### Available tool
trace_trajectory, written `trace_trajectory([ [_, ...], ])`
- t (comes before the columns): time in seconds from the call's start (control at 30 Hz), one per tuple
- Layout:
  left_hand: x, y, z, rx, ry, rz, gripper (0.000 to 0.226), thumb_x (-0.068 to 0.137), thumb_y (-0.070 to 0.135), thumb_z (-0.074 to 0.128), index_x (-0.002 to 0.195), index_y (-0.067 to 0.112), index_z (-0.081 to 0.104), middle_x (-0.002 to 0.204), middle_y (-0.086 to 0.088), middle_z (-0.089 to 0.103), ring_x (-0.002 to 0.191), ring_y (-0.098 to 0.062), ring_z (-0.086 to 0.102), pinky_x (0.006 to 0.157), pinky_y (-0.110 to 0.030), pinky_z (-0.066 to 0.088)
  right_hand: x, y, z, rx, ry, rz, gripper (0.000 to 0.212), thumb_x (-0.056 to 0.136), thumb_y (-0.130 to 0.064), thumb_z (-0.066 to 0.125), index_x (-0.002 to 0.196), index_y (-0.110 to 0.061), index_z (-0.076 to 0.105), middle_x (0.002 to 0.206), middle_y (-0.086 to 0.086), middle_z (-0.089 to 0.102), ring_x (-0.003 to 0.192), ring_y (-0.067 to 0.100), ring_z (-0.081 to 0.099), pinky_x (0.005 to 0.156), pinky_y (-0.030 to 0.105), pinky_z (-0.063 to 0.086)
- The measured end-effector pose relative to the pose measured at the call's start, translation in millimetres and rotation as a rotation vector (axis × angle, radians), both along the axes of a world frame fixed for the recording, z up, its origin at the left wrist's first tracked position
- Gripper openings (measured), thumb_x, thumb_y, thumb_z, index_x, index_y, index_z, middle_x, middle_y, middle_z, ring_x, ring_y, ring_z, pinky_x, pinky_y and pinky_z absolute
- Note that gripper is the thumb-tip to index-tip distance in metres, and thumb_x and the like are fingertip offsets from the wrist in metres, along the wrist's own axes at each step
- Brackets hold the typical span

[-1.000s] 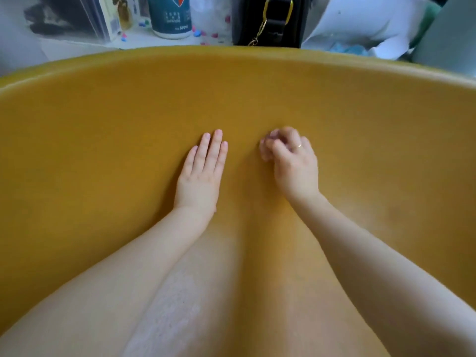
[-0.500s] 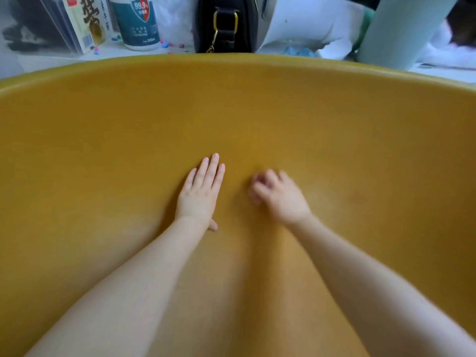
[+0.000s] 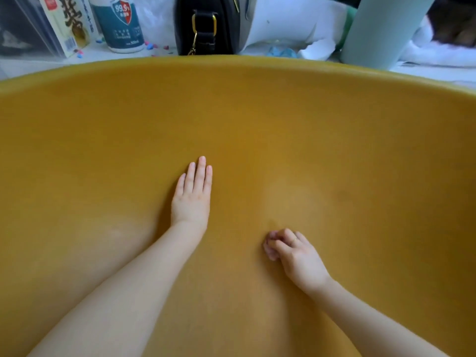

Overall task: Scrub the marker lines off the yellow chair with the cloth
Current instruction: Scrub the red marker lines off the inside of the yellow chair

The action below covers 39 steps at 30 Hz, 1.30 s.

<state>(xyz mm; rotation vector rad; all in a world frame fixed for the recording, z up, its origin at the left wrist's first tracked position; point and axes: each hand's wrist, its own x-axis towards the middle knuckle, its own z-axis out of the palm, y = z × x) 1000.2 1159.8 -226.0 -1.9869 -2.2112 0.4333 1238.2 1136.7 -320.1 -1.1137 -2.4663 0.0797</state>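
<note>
The yellow chair (image 3: 334, 140) fills most of the view, its curved shell facing me. A paler, faintly damp-looking patch (image 3: 291, 199) shows near the middle; I see no clear marker lines. My left hand (image 3: 192, 199) lies flat on the shell, fingers straight and together. My right hand (image 3: 296, 258) sits lower and to the right, with its fingers curled round a small pale wad of cloth (image 3: 268, 247) that is pressed to the surface. Only a sliver of the cloth shows under the fingertips.
Beyond the chair's top rim stand a printed box (image 3: 67, 24), a white and teal bottle (image 3: 123, 24), a black bag (image 3: 206, 24) with a gold buckle, crumpled white paper (image 3: 319, 51) and a pale green cylinder (image 3: 381, 29).
My right hand has slid down and to the right across the shell with the cloth. The left hand has stayed flat in place. The view has tilted upward.
</note>
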Motion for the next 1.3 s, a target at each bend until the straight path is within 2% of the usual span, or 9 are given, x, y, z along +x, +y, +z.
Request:
trace_trajectory([
  [0.23, 61, -10, -17, -0.091, -0.116, -0.235, 0.131, 0.066, 0.053, 0.074, 0.145, 0.011, -0.022, 0.152, -0.009, -0.027, 0.143, -0.022, -0.016, 0.115, -0.033, -0.007, 17, -22, 7, 0.035, -0.138, 0.099, 0.013, 0.081, -0.015, 0.044, 0.076, -0.026, 0.049, 0.091, 0.000, 0.061, 0.059, 0.022, 0.052, 0.056, 0.025, 0.047],
  [0.43, 65, -4, -29, -0.081, -0.142, -0.207, 0.136, 0.064, 0.056, 0.074, 0.142, 0.013, -0.028, 0.149, -0.007, -0.035, 0.142, -0.021, -0.021, 0.116, -0.032, -0.004, 36, 88, 73, 0.373, -0.124, -0.182, 0.014, 0.080, -0.008, 0.045, 0.077, -0.022, 0.043, 0.093, 0.012, 0.061, 0.058, 0.024, 0.045, 0.053, 0.032, 0.046],
  [0.5, 68, -3, -32, -0.081, -0.143, -0.200, 0.136, 0.064, 0.055, 0.074, 0.141, 0.012, -0.029, 0.148, -0.008, -0.036, 0.142, -0.022, -0.022, 0.116, -0.033, -0.004, 41, 113, 112, 0.437, -0.086, -0.316, 0.015, 0.086, -0.014, 0.041, 0.088, -0.023, 0.053, 0.096, 0.009, 0.059, 0.069, 0.024, 0.047, 0.061, 0.027, 0.041],
  [0.6, 68, -1, -33, -0.100, -0.140, -0.194, 0.135, 0.066, 0.055, 0.073, 0.141, 0.012, -0.030, 0.148, -0.009, -0.037, 0.141, -0.023, -0.023, 0.116, -0.033, -0.004, 43, 134, 144, 0.443, 0.061, -0.448, 0.022, 0.091, -0.029, 0.038, 0.086, -0.039, 0.056, 0.099, -0.007, 0.050, 0.086, 0.008, 0.042, 0.073, 0.018, 0.033],
  [0.7, 67, -3, -31, -0.099, -0.136, -0.196, 0.135, 0.065, 0.055, 0.073, 0.141, 0.012, -0.029, 0.148, -0.009, -0.036, 0.142, -0.023, -0.022, 0.116, -0.033, -0.004, 31, 104, 106, 0.260, 0.258, -0.381, 0.025, 0.090, -0.016, 0.041, 0.079, -0.033, 0.055, 0.098, 0.004, 0.060, 0.087, 0.024, 0.055, 0.077, 0.033, 0.042],
  [0.9, 82, -9, -19, -0.109, -0.100, -0.139, 0.132, 0.066, 0.047, 0.077, 0.144, 0.008, -0.023, 0.151, -0.011, -0.030, 0.144, -0.024, -0.013, 0.116, -0.033, 0.001, 33, -25, 6, -0.154, 0.033, -0.106, 0.017, 0.084, -0.018, 0.047, 0.075, -0.020, 0.060, 0.094, 0.000, 0.059, 0.072, 0.024, 0.060, 0.070, 0.024, 0.042],
  [1.07, 87, -33, -23, -0.187, -0.125, -0.185, 0.115, 0.076, 0.050, 0.067, 0.147, 0.015, -0.015, 0.154, -0.011, -0.022, 0.144, -0.025, -0.002, 0.116, -0.035, 0.009, 57, -15, 27, -0.137, -0.127, 0.032, 0.020, 0.085, -0.029, 0.050, 0.086, -0.019, 0.067, 0.095, 0.000, 0.063, 0.074, 0.023, 0.057, 0.070, 0.023, 0.048],
  [1.17, 91, -43, -28, -0.291, -0.181, -0.185, 0.116, 0.074, 0.054, 0.068, 0.147, 0.021, -0.016, 0.151, -0.011, -0.029, 0.145, -0.023, -0.009, 0.116, -0.035, 0.007, 85, 25, 54, -0.060, -0.088, -0.133, 0.021, 0.090, -0.018, 0.049, 0.073, -0.022, 0.059, 0.088, -0.011, 0.058, 0.091, 0.019, 0.050, 0.076, 0.017, 0.036],
  [1.3, 92, -42, -34, -0.275, -0.191, -0.167, 0.120, 0.073, 0.051, 0.070, 0.146, 0.023, -0.020, 0.149, -0.008, -0.034, 0.144, -0.021, -0.013, 0.116, -0.035, 0.010, 118, 73, 101, 0.082, -0.050, -0.332, 0.016, 0.090, -0.019, 0.047, 0.087, -0.025, 0.062, 0.102, -0.007, 0.061, 0.093, 0.009, 0.046, 0.077, 0.025, 0.040],
])
